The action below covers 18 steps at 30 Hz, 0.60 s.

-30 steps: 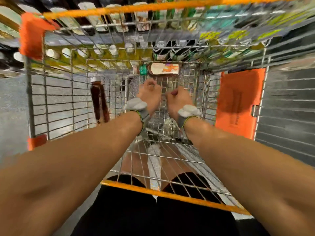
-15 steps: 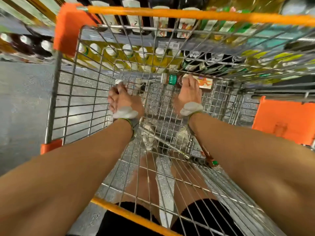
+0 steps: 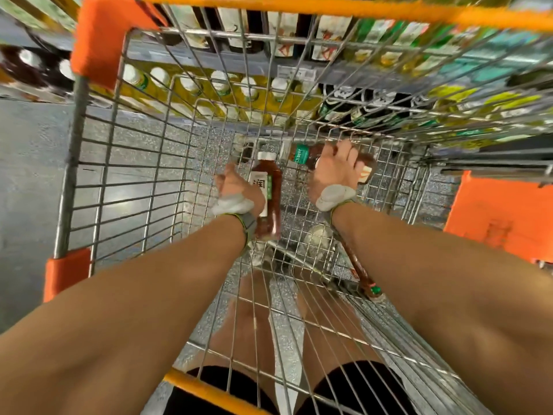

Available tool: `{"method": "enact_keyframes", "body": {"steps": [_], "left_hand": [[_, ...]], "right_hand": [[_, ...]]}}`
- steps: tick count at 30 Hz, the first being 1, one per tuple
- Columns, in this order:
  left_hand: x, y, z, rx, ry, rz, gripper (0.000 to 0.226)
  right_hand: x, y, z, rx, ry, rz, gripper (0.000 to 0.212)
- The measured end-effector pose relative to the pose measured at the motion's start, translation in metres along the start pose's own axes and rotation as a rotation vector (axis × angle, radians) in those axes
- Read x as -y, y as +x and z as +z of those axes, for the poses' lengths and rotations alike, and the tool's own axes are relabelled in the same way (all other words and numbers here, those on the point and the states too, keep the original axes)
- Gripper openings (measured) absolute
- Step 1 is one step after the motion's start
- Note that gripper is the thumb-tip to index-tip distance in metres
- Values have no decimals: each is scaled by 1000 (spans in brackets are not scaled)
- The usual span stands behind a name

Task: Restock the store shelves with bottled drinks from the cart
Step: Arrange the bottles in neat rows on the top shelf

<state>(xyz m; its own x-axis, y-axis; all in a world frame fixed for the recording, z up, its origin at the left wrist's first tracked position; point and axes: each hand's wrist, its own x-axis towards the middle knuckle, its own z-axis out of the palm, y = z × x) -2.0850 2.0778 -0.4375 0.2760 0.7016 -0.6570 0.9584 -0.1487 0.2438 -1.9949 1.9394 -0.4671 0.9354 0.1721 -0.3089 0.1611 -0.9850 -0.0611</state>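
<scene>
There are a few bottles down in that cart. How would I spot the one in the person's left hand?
Look into the wire shopping cart, towards its far end, where both hands reach. The left hand holds a brown drink bottle, cap pointing away from the person. Its white cap and white label set it apart from the green-capped bottle that the right hand grips.

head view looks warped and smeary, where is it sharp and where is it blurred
Head view: wide-angle distortion bows the silver wire shopping cart; shelved bottles at top right smear with motion blur; the left hand gripping the brown white-capped bottle and the right hand on the brown green-capped bottle look sharper.
</scene>
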Motion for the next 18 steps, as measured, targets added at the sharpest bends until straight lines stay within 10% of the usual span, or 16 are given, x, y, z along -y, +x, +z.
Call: {"method": "enact_keyframes", "body": {"steps": [6,18], "left_hand": [[12,2,20,274,-56,-64,71],[-1,-7,63,317,-312,33,51]], "right_hand": [[-8,-2,11,145,112,65,78],[-18,-20,19,225,494,188,65]]}}
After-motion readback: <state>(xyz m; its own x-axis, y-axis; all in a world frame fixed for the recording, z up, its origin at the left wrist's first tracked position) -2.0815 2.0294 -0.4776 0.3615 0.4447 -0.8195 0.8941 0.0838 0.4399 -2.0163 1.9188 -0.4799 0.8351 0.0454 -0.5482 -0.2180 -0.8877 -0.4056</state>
